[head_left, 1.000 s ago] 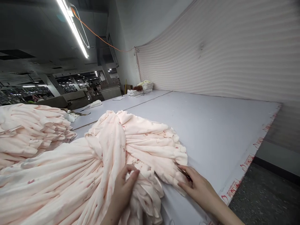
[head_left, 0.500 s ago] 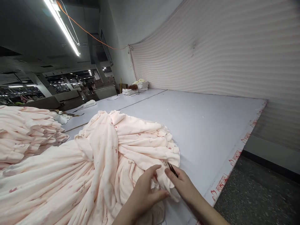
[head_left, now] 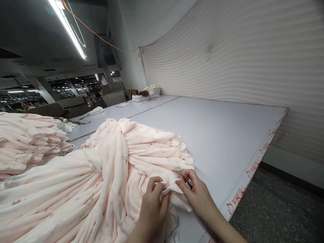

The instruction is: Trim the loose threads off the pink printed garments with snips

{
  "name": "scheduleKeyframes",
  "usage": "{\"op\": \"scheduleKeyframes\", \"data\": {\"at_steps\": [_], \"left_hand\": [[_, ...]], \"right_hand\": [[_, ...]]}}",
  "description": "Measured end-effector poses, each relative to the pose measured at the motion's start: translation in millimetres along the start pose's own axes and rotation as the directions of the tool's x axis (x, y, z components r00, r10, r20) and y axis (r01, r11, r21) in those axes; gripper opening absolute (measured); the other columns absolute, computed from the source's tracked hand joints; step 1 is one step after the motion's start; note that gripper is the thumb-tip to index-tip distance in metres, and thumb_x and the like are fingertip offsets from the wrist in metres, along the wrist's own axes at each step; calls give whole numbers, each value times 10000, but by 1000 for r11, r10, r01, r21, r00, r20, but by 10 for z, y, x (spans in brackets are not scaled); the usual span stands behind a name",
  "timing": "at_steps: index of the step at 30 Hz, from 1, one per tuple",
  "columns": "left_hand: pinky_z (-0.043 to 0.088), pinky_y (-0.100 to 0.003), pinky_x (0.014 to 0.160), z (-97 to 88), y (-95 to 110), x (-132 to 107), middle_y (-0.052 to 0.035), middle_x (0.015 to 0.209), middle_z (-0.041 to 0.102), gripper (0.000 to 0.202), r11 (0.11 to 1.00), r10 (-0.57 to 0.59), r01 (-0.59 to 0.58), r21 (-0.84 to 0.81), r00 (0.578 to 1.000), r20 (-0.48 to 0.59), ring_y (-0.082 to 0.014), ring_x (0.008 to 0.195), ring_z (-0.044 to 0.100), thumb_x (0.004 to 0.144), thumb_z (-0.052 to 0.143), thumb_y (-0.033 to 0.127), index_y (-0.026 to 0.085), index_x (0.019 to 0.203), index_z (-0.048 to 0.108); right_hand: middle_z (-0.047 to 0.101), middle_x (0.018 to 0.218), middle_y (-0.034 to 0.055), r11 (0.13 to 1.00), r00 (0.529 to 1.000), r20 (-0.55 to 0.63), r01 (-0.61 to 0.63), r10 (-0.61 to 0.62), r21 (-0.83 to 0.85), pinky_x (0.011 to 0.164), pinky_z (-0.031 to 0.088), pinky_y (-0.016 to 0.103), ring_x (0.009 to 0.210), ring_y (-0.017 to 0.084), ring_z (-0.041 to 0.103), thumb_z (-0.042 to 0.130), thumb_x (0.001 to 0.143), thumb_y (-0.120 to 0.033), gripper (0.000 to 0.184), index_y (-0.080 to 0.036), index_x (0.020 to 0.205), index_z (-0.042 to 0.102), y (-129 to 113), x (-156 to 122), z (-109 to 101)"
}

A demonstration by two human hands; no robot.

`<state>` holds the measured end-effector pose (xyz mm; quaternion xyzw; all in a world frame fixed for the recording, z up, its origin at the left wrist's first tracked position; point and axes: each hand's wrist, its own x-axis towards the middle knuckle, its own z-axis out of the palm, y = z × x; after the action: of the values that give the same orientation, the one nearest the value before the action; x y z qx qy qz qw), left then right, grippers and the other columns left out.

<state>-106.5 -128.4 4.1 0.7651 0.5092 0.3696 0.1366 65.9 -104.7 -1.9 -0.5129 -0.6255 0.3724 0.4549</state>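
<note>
A bundle of pale pink fabric [head_left: 111,158] with small printed motifs lies gathered in thick folds on the table. At its near right edge, my left hand [head_left: 155,200] pinches the cloth's rim between thumb and fingers. Close beside it, my right hand [head_left: 196,194] is closed around a small dark pointed tool [head_left: 189,184], mostly hidden by the fingers. The right thumb tip touches the same fabric edge. A short stretch of cloth spans the gap between the hands, and part of it hangs down below them.
Another heap of pink fabric [head_left: 27,145] lies at the left. Stacks of folded white cloth [head_left: 152,91] stand at the table's far end against the striped wall covering [head_left: 227,57]. The pale tabletop [head_left: 215,145] ends at a taped right edge, with dark floor [head_left: 273,206] beyond.
My left hand has gone from spread fingers to a pinch on the fabric edge. My right fingers have curled over, hiding more of the dark tool, and the cloth edge is lifted between the hands.
</note>
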Motion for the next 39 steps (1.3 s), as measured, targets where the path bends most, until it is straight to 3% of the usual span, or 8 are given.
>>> {"op": "scheduleKeyframes", "data": {"at_steps": [4,13,20,24,28,31,35,39], "left_hand": [[467,-282,665,23,-30,-41,-94,1114,424,89,1000,12,-11,22,999,-48,-146,768,526,850,452,145,192,823,523],[463,-260,643,22,-102,-100,-98,1103,444,85,999,16,-17,-30,999,-50,-174,842,534,847,477,160,189,793,536],[453,-249,628,10,-93,-97,-96,1068,484,71,996,-20,14,-84,998,-66,-193,886,546,824,513,158,187,765,542],[450,-273,736,-24,-33,-52,-91,1022,543,103,984,-51,35,-176,995,-85,-208,954,546,814,539,178,183,711,531],[444,-259,688,-82,10,22,-25,759,616,96,886,-191,234,-399,971,145,-167,736,572,818,563,263,181,768,566],[436,-258,698,-121,-8,68,-20,768,633,189,800,-273,372,-471,924,267,-171,744,564,833,539,338,166,852,614],[426,-260,683,-109,-80,84,-17,729,614,289,736,-347,446,-509,894,282,-174,723,546,830,521,410,146,787,629],[423,-273,716,-56,-99,66,-27,763,617,306,694,-348,439,-570,898,268,-184,765,544,832,514,428,143,813,622]], "right_hand": [[561,948,20,980,987,157,64,-34,-191,631,433,260,764,169,544,544,817,-346,153,-239,925,561,-116,-129,-197],[663,900,30,986,937,337,137,-97,-99,724,472,269,837,194,610,568,824,-291,203,-280,978,700,-242,-136,-286],[677,855,23,992,944,311,123,-111,-19,743,463,267,836,184,611,551,845,-307,186,-261,918,715,-238,-119,-202],[656,953,23,989,973,219,98,-71,-112,739,462,270,861,194,602,619,776,-351,232,-253,983,650,-168,-197,-147],[646,844,8,971,985,142,124,-96,-206,646,444,257,757,178,593,536,803,-284,112,-240,868,616,-103,-132,-47],[638,775,2,974,995,56,90,-80,-208,613,441,249,726,175,593,504,811,-280,97,-223,797,581,-52,7,43],[608,808,14,942,986,-49,139,-161,-304,582,444,249,707,175,595,509,739,-175,102,-224,812,560,-13,21,146],[633,936,40,941,960,84,279,-268,-190,678,474,255,832,191,611,529,701,-121,300,-234,975,579,-67,-107,197]]}}
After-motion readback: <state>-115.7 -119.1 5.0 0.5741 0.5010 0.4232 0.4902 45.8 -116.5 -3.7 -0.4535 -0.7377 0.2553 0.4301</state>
